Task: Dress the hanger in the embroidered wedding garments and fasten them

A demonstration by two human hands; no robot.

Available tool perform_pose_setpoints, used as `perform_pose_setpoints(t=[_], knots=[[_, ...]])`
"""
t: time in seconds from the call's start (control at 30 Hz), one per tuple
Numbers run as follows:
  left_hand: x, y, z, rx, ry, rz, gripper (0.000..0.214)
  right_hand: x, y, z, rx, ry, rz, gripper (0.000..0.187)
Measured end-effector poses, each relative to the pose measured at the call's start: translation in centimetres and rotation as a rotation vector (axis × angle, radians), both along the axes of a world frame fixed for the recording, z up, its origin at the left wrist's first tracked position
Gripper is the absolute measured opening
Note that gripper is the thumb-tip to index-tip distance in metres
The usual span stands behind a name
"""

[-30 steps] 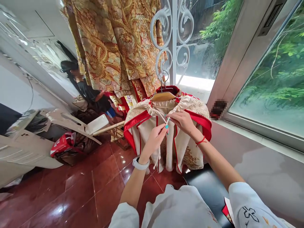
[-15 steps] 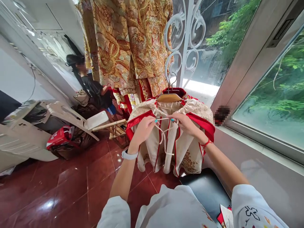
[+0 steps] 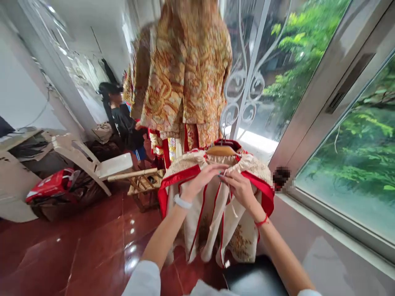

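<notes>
A cream garment with red trim (image 3: 212,213) hangs on a wooden hanger (image 3: 222,150) hooked to a white scrolled grille (image 3: 243,90). Both my hands are raised to its gathered neck. My left hand (image 3: 199,185), with a white watch on the wrist, has its fingers pinched on the thin cream drawstring (image 3: 232,205) near the neck. My right hand (image 3: 239,186), a red thread round its wrist, is closed on the same drawstring just beside it; one loose end dangles below it.
A gold embroidered robe (image 3: 185,82) hangs above. A person in black (image 3: 121,119) crouches at the back left near a white chair (image 3: 98,164), a wooden rack (image 3: 145,181) and a red bag (image 3: 51,187). A black stool (image 3: 253,279) stands below, windows to the right.
The view has tilted up and drawn back. My hands have come together at the garment's neck, and the loop of drawstring seen between them has closed up.
</notes>
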State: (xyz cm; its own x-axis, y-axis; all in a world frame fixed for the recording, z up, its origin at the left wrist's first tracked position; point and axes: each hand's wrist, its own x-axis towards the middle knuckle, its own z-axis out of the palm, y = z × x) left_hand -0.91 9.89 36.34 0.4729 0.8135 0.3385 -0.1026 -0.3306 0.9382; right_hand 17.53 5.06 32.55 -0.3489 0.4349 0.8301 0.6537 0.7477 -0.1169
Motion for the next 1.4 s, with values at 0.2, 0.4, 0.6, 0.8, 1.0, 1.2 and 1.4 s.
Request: perform_pose_setpoints(t=[0.2,0.4,0.6,0.8,1.0,1.2,1.4], knots=[[-1.1,-1.5,-1.2,-0.252,-0.615,-0.008,0.034,-1.2,-0.4,-1.9,-0.116,0.260,0.065,0.030],[-3.8,-3.4,-1.6,-0.294,-0.803,0.213,0.040,-2.5,-0.5,-4.3,-0.218,0.463,0.114,0.036],[-10.5,-5.3,-2.8,-0.109,-0.894,0.645,0.031,-0.9,-0.4,-5.2,-0.143,0.513,-0.045,0.035],[-16.8,-4.4,-5.7,-0.170,-0.843,0.952,0.027,4.1,1.6,-2.7,-0.375,0.256,-0.093,0.034],[-17.4,-3.1,-8.2,-0.328,-0.613,1.093,0.027,6.8,4.5,-1.4,-0.565,0.342,-0.096,0.024],[-9.9,-7.3,-7.4,0.184,0.196,1.334,0.050,5.3,1.8,0.2,-1.023,0.769,0.362,0.022],[1.1,-2.5,-5.5,0.395,0.433,0.772,0.017,3.0,1.8,0.4,-0.938,0.701,0.296,0.027]])
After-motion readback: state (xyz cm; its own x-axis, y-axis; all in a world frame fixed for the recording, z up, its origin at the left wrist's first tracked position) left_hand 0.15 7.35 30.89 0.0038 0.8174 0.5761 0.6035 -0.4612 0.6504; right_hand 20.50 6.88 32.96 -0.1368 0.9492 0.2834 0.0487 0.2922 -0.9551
